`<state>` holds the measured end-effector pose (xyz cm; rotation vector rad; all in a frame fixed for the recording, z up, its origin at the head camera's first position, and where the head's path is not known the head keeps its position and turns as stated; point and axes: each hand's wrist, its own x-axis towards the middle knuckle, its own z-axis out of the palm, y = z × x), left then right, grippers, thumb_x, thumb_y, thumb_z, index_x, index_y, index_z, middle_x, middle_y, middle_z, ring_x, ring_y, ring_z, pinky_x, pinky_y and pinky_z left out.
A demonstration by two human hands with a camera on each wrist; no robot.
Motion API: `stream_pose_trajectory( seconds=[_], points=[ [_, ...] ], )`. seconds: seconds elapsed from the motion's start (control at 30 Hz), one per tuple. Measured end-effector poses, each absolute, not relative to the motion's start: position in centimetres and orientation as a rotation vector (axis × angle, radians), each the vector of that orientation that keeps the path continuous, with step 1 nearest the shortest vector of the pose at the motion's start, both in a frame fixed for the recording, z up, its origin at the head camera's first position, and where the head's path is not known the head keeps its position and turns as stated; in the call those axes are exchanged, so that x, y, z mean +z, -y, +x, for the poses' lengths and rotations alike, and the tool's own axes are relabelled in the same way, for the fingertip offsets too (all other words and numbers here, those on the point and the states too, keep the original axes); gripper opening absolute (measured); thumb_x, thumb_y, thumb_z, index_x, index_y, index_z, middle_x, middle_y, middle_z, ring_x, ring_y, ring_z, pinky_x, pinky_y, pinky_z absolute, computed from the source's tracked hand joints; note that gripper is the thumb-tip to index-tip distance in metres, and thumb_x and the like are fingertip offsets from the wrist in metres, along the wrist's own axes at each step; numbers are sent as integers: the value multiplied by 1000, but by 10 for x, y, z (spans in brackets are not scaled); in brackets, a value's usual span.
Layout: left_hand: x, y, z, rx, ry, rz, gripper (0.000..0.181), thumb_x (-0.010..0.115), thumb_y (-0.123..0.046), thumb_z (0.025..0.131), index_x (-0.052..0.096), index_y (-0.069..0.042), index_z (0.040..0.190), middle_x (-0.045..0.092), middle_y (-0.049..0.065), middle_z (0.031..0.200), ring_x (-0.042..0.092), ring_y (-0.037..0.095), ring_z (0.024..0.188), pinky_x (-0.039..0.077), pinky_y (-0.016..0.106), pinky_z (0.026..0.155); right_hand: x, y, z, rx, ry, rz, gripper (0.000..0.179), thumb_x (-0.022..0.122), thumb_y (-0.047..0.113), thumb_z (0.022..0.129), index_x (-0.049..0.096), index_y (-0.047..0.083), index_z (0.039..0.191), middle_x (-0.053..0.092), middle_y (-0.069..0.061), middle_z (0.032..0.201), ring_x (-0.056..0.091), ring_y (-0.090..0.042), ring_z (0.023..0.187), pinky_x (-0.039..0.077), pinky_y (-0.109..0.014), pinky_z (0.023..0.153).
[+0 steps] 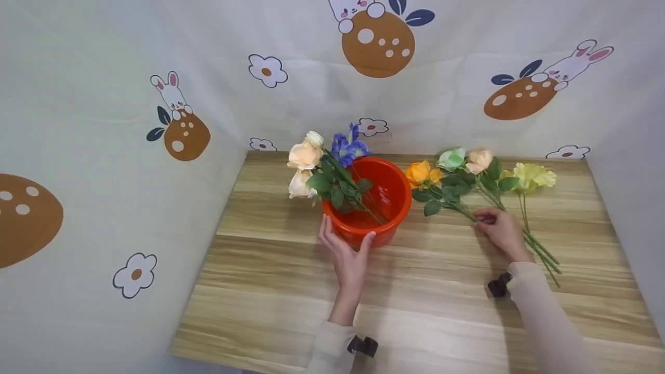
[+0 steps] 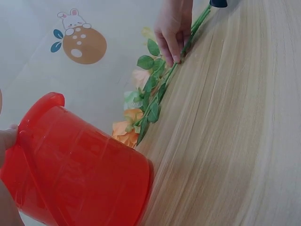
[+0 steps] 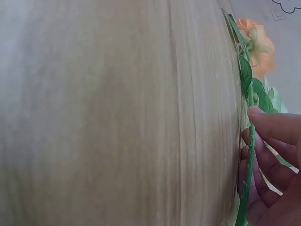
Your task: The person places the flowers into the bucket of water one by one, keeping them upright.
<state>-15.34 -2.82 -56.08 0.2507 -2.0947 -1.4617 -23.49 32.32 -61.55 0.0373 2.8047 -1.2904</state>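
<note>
My left hand [image 1: 348,259] rests against the near side of a red plastic bucket [image 1: 366,236], thumb and fingers spread along its outer wall just below the rim. Several cream roses [image 1: 305,156] and a blue-purple flower [image 1: 349,148] lean out over the bucket's left and back rim, stems inside. To the right, my right hand [image 1: 501,231] pinches the green stem [image 3: 250,155] of an orange rose [image 1: 420,174] between thumb and fingers, close over the table. Beside it lie a pale green rose [image 1: 451,158], a peach rose [image 1: 479,161] and a yellow flower [image 1: 530,176].
The wood-grain table [image 1: 249,291] meets a fabric backdrop [image 1: 441,104] printed with rabbits at the back, with more fabric at both sides. Long stems [image 1: 543,252] extend toward the right front, passing beside my right wrist. A black wrist band [image 1: 500,284] sits on my right sleeve.
</note>
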Motion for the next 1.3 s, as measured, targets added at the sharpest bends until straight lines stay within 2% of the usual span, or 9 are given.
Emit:
stream_pose_trajectory(
  seconds=[0.33, 0.73, 1.03, 1.3],
  points=[
    [-560, 27, -152, -1465, 2099, 250, 99, 86, -26, 77, 26, 6, 149, 27, 20, 154, 30, 34, 144, 29, 48, 121, -617, -324, -238, -1213, -2867, 51, 18, 72, 11, 90, 74, 0, 105, 73, -20, 97, 58, -7, 79, 43, -14, 65],
    [-558, 27, -152, -1496, 2088, 251, 100, 86, -26, 76, 25, 4, 150, 26, 20, 155, 30, 34, 145, 29, 49, 122, -611, -320, -237, -1208, -2870, 49, 13, 67, 8, 93, 73, -1, 101, 72, -19, 94, 57, -7, 75, 42, -15, 63],
    [-559, 28, -153, -1511, 2090, 268, 101, 86, -26, 76, 25, 3, 150, 27, 19, 155, 31, 34, 145, 29, 49, 122, -599, -315, -238, -1216, -2844, 103, 19, 63, 11, 97, 70, -3, 106, 71, -23, 102, 57, -8, 80, 43, -18, 68],
    [-559, 28, -153, -1514, 2081, 245, 100, 85, -27, 78, 25, 4, 150, 26, 18, 155, 29, 33, 145, 30, 49, 121, -583, -311, -238, -1342, -2840, 175, 22, 62, 11, 97, 69, -5, 110, 70, -24, 104, 53, 5, 76, 45, -11, 65]
  ],
)
